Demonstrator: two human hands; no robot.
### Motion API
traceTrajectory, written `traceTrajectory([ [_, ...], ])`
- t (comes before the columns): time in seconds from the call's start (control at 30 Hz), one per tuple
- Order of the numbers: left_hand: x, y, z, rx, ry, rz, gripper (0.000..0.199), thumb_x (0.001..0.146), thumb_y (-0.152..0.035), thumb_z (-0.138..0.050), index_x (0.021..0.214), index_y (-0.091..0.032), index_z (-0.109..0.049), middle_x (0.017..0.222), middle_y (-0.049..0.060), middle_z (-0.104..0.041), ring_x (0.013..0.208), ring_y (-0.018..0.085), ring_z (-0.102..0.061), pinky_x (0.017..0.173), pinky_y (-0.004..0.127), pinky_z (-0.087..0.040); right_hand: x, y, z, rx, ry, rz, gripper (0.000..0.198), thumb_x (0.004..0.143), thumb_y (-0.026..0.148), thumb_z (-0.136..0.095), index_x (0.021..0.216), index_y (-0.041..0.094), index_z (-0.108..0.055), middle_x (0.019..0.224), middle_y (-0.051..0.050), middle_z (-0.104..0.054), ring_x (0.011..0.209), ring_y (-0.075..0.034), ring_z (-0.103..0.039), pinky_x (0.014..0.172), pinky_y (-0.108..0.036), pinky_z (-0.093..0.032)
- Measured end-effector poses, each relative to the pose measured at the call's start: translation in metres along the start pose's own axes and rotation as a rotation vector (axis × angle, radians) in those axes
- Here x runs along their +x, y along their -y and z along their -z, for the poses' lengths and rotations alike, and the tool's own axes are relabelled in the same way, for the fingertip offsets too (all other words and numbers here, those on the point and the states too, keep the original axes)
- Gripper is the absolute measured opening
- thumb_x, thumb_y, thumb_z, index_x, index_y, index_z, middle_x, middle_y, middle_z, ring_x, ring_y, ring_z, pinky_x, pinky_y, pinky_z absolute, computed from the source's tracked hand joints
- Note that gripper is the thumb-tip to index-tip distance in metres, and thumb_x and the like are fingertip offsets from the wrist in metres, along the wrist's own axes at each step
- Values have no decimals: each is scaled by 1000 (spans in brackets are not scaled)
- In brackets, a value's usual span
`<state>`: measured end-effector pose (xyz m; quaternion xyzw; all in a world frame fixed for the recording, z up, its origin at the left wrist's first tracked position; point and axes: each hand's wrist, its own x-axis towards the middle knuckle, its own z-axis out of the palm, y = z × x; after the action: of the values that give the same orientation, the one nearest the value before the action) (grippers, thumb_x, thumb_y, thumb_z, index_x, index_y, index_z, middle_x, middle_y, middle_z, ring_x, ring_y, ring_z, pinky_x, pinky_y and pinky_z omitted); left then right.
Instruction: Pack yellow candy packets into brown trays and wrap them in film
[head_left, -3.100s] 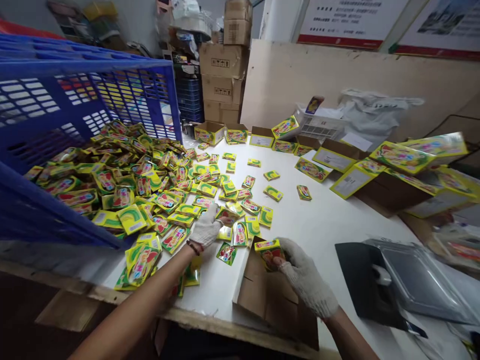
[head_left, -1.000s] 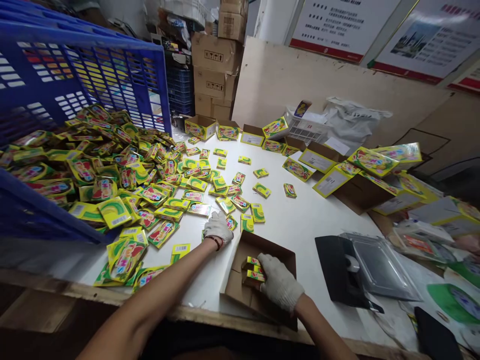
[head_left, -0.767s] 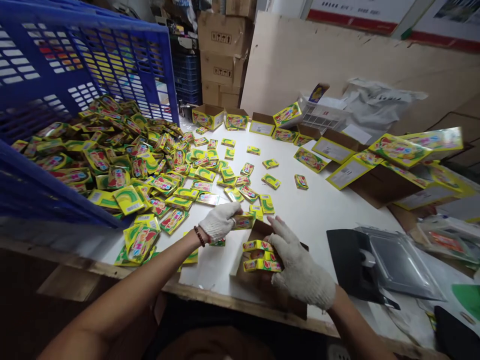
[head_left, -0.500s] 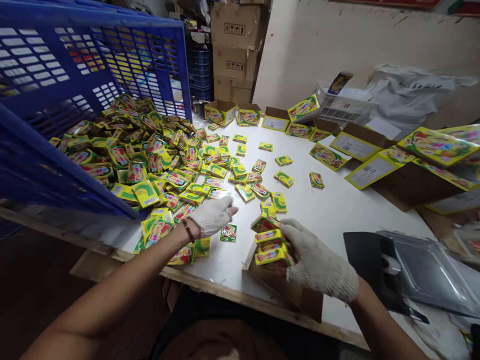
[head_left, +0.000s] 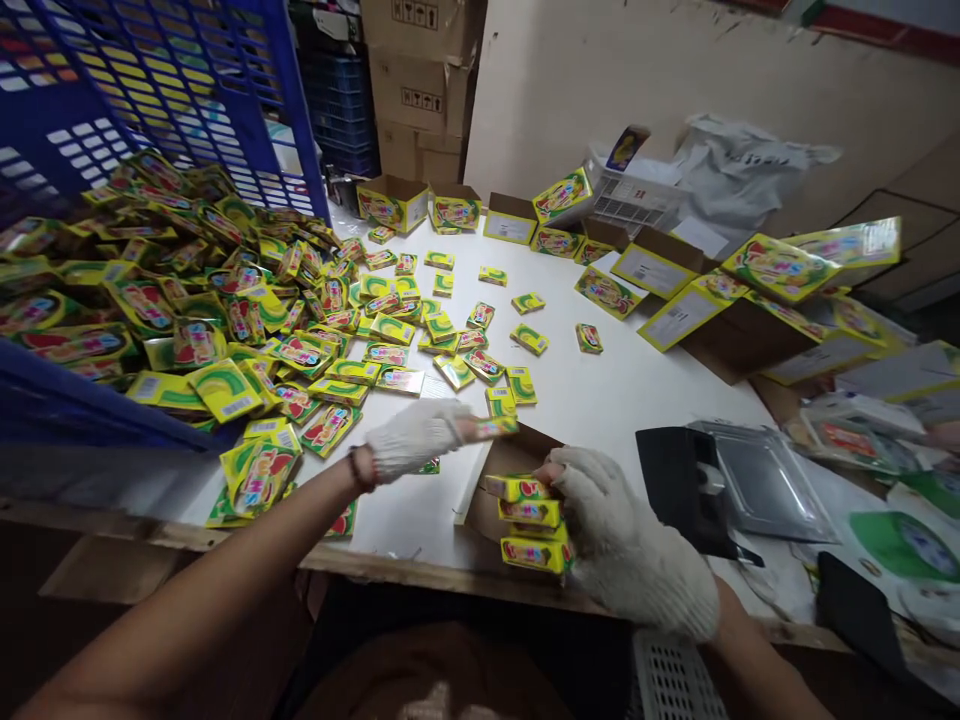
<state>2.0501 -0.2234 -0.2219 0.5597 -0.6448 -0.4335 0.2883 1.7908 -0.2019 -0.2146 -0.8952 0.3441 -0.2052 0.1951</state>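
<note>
My left hand, in a white knit glove with bare fingertips, pinches one small yellow-green box over the table. Gloved the same way, my right hand is closed around a stack of several small boxes, their printed narrow sides facing left. Beneath that stack lies an open brown cardboard box at the table's front edge, partly covered by my right hand. To the left of my hands spreads a heap of the same small boxes, spilling from a tipped blue crate.
Larger yellow display boxes line the back and right of the white table. A black item and a clear plastic tray lie right of my hand. Cartons are stacked behind, near a white bag.
My left hand has picked up a small box and moved it right, toward the cardboard box. My right hand has lowered its stack slightly. The view has shifted to the right.
</note>
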Motion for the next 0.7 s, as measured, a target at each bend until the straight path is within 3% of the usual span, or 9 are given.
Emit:
traceTrajectory([
  [0.07, 17, -20, -19, 33, 190, -120, 32, 79, -42, -55, 57, -19, -53, 56, -2, -52, 59, 14, -47, 58, 25, -40, 2, 8, 3, 9, 11, -5, 59, 64, 29, -76, 119, 21, -57, 137, -16, -49, 131, -38, -40, 108, -54, -34],
  [0.13, 29, -26, -38, 73, 241, -167, 32, 80, -39, -54, 55, -20, -51, 53, -2, -49, 60, 14, -48, 62, 25, -41, 3, 5, 7, 115, 116, -97, 67, 62, 33, -78, 123, 22, -53, 135, -16, -51, 124, -37, -48, 103, -51, -41],
  [0.23, 34, -11, -57, 81, 98, -130, 36, 87, -46, -45, 64, -21, -56, 62, 1, -55, 71, 18, -55, 74, 29, -45, 7, -19, 11, 271, 310, -326, 70, 56, 32, -80, 118, 22, -50, 108, -9, -64, 95, -27, -63, 86, -41, -50],
  [0.37, 20, 30, -72, -91, -227, -5, 44, 91, -52, -36, 94, -18, -63, 104, 10, -67, 108, 23, -59, 102, 36, -42, 21, -57, -10, 559, 483, -525, 62, 46, 32, -83, 99, 20, -52, 91, -1, -65, 80, -21, -61, 73, -35, -51],
  [0.47, 2, 59, -88, -146, -213, 63, 55, 92, -51, -28, 117, -14, -59, 128, 14, -60, 126, 23, -51, 111, 37, -37, 37, -59, -39, 783, 601, -535, 45, 59, 41, -73, 95, 20, -57, 90, -1, -66, 82, -21, -63, 74, -34, -51],
  [0.57, -15, 79, -104, -193, -182, 124, 61, 91, -53, -30, 130, -13, -53, 141, 13, -51, 135, 22, -43, 117, 38, -29, 44, -40, -59, 447, 610, -459, 31, 72, 44, -64, 93, 20, -65, 100, -7, -65, 95, -26, -62, 81, -37, -47],
  [0.63, -22, 86, -110, -210, -170, 157, 62, 89, -52, -35, 136, -13, -48, 145, 11, -47, 138, 23, -39, 120, 38, -25, 38, -25, -62, 156, 592, -494, 31, 76, 43, -62, 97, 20, -65, 103, -10, -64, 95, -29, -61, 79, -38, -46],
  [0.7, -25, 89, -113, -214, -164, 171, 63, 88, -49, -38, 139, -13, -45, 146, 10, -46, 139, 22, -37, 120, 38, -23, 29, -16, -59, 26, 567, -569, 33, 77, 40, -62, 102, 19, -63, 102, -11, -64, 92, -28, -61, 74, -36, -44],
])
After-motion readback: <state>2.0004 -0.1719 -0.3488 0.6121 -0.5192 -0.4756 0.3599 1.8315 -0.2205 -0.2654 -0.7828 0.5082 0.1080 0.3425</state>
